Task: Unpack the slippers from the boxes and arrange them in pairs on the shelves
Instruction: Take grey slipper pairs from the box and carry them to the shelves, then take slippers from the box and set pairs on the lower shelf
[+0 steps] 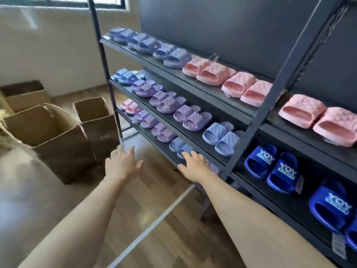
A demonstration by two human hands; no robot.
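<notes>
Fingers (pixel 129 152) of left hand (pixel 121 166) spread, empty, over open wood floor (pixel 154 182); right hand (pixel 194 168) flat, seemingly touching lilac slipper (pixel 215 168) at shelf edge (pixel 152 141); boxes (pixel 58 136) leftward.

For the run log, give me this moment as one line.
left hand: open, empty | right hand: open, over purple slipper on low shelf | cardboard boxes: open

At two o'clock the pink slippers (pixel 237 84) look like soft moulded foam plastic, matt, with a quilted embossed surface. The lilac slippers (pixel 191 118) near centre share that finish. At four o'clock the royal-blue slippers (pixel 270 165) are smoother, with raised pale lettering. The rack (pixel 270 97) is dark painted metal, matt. At nine o'clock the cardboard boxes (pixel 58 136) are brown, dull and rough-edged. At six o'clock the floor (pixel 164 219) shows wood-grain planks with a soft sheen.
</notes>
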